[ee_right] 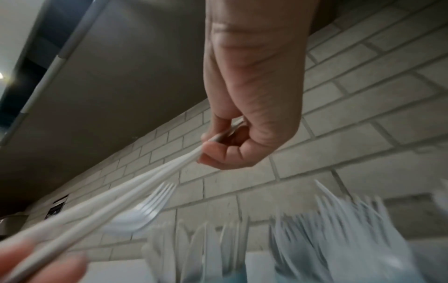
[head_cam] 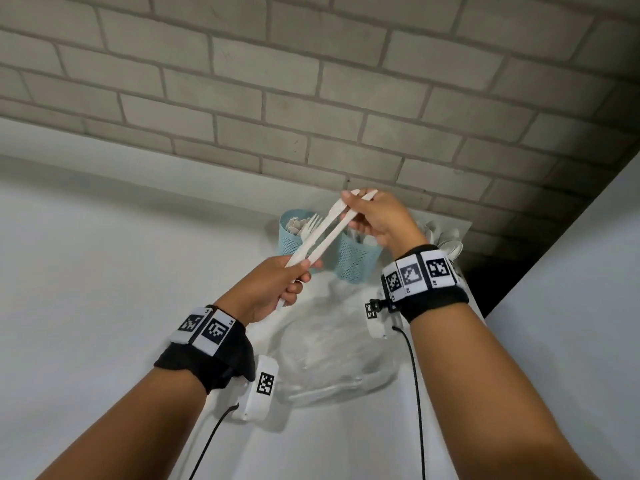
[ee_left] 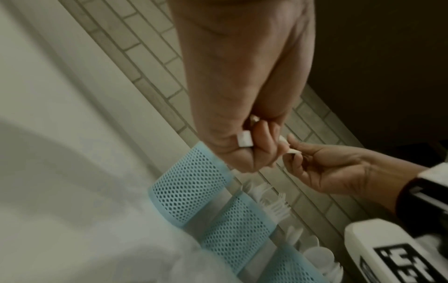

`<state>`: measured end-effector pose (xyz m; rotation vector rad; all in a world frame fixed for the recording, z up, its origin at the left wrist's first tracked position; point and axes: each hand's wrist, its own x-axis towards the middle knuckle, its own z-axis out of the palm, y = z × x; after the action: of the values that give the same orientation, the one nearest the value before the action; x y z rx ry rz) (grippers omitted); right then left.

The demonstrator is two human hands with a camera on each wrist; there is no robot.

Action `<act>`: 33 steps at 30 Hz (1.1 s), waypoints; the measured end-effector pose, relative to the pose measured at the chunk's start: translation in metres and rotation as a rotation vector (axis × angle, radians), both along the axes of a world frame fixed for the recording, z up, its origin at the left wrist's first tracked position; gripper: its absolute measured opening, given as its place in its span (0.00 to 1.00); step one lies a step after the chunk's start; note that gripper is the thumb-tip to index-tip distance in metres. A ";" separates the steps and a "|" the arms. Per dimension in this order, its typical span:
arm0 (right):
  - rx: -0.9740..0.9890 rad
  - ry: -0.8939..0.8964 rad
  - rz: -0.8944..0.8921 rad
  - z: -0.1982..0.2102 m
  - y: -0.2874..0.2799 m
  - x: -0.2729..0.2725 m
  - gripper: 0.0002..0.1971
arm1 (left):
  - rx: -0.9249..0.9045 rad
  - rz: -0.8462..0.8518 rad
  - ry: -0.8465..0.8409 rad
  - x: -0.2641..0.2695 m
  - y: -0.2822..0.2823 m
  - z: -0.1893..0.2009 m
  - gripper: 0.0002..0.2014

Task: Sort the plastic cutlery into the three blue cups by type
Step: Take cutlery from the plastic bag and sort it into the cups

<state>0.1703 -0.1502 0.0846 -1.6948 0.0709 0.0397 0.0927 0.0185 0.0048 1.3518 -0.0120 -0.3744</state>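
Observation:
Two white plastic knives (head_cam: 322, 233) and a white fork (head_cam: 310, 224) are held up over the blue mesh cups. My left hand (head_cam: 300, 270) grips their handle ends, which show in the left wrist view (ee_left: 244, 142). My right hand (head_cam: 348, 210) pinches the knives' blade tips, seen close in the right wrist view (ee_right: 206, 148). The fork (ee_right: 150, 208) sticks out below the knives, free of the right hand. The left cup (head_cam: 290, 244) and the middle cup (head_cam: 354, 264) hold white cutlery. My right wrist hides the third cup (ee_left: 288, 268) from the head view.
A crumpled clear plastic bag (head_cam: 329, 344) lies on the white counter (head_cam: 104, 271) below my hands. A grey brick wall (head_cam: 311, 98) rises right behind the cups. White spoons (head_cam: 446, 237) show past my right wrist. A dark gap (head_cam: 485, 282) lies at the counter's right end.

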 end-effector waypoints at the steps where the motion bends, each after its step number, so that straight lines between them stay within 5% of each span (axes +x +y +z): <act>1: -0.009 -0.034 -0.008 0.009 0.002 0.005 0.06 | -0.029 0.039 0.001 0.001 0.003 -0.001 0.10; 6: -0.012 -0.311 -0.168 0.041 0.007 0.025 0.11 | -0.148 0.206 0.032 0.006 0.016 -0.006 0.10; 10: -0.138 -0.428 -0.272 0.026 0.020 0.041 0.11 | -0.195 0.273 0.045 0.007 0.020 -0.010 0.14; 17: -0.573 -0.282 0.004 -0.034 0.043 0.060 0.10 | -0.245 0.245 0.058 0.008 0.019 -0.013 0.17; 20: -0.545 -0.283 0.069 -0.033 0.047 0.055 0.14 | -0.230 0.198 0.036 0.006 0.017 -0.011 0.16; 25: -0.497 -0.610 -0.040 -0.016 0.043 0.022 0.11 | -0.204 0.158 0.000 0.004 0.008 -0.011 0.15; 30: -0.618 -0.464 0.169 -0.023 0.031 -0.018 0.15 | -0.132 0.067 -0.038 0.000 -0.015 -0.009 0.15; 33: -0.528 -0.389 0.202 -0.029 0.017 -0.021 0.06 | -0.080 0.020 -0.065 -0.005 -0.028 -0.008 0.15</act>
<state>0.1497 -0.1330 0.0551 -2.2007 -0.4144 -0.1713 0.0882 -0.0093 -0.0033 1.2838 -0.0672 -0.3099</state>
